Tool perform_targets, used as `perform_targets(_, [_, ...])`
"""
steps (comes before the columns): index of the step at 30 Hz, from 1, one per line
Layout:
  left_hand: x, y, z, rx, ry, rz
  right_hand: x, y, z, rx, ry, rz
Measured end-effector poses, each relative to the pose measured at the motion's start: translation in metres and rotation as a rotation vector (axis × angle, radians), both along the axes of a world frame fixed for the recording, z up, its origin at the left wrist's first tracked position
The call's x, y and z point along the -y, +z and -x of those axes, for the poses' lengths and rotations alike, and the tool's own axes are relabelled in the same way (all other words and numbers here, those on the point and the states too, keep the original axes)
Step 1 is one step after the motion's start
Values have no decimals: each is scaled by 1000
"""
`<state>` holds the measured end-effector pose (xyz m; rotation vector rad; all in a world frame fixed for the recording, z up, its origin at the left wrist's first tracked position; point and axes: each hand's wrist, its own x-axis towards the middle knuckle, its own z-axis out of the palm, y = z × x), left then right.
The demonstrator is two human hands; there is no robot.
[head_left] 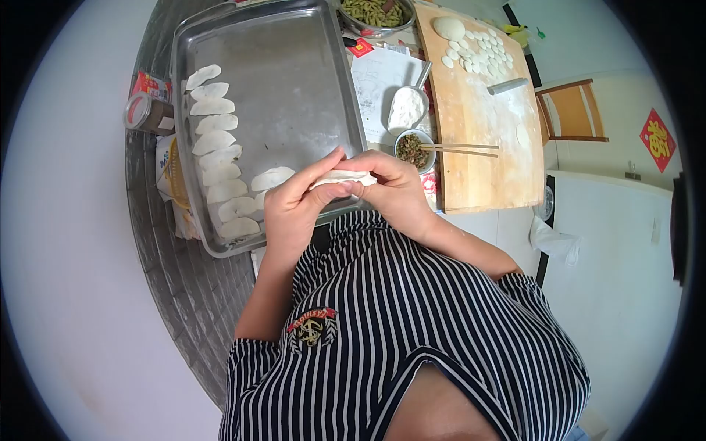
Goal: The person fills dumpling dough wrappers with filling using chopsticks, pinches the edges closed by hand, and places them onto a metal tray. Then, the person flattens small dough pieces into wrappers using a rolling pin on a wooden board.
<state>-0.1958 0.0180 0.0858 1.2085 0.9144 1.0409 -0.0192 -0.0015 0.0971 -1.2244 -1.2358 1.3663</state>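
Note:
Between my two hands is a white dumpling [344,178], folded into a long shape and pinched along its length. My left hand [298,198] grips its left end, with the thumb pressed against the near side. On the right end, the fingers and thumb of my right hand [390,184] are closed too. Both hands are held over the near right corner of a large metal tray [279,81]. Down the tray's left side runs a row of finished dumplings [217,142]. Another dumpling [273,177] lies beside my left hand, with one more partly hidden below it.
A bowl of filling [413,151] with chopsticks [463,149] and a flour scoop [408,109] stand right of the tray. The wooden board [471,184] bears dough pieces [482,55], a dough lump [448,29] and a rolling pin [507,86]. A jar [151,114] is at left.

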Motion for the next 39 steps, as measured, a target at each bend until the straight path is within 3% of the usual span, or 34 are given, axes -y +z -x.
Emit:
perform_targets(3, [-4,-8,8,13,79,-15,0,1,11,30,-22,-46])
perform_targets(7, [-9,-7,20,-2,6,-32,4,-2,16,-16,-82,-1])
perform_targets(10, [-13,-4,25,-100,-12,140,1,-1,19,-210,-133,145])
perform_targets(12, [-18,-1,26,103,44,337,-5,2,17,-219,-136,195])
perform_targets(15, [-21,-3,21,242,114,397,-12,0,10,-249,-137,252])
perform_targets(19, [-21,-8,22,255,122,401,-16,-6,12,-275,-114,275])
perform_targets(21, [-19,-11,24,96,38,307,-18,-10,18,-278,-87,210])
perform_targets(24, [-17,-13,19,66,33,302,-21,-16,11,-167,-18,242])
perform_targets(29, [-22,-17,20,165,91,412,-25,-19,14,-151,-12,278])
perform_targets(31, [-24,-19,24,198,113,425,-26,-20,19,-332,-70,306])
perform_targets(34, [-28,-18,25,236,90,472,-26,-27,13,-301,-38,358])
perform_targets(39, [-27,-16,20,116,-34,332,-22,-28,14,-218,-72,300])
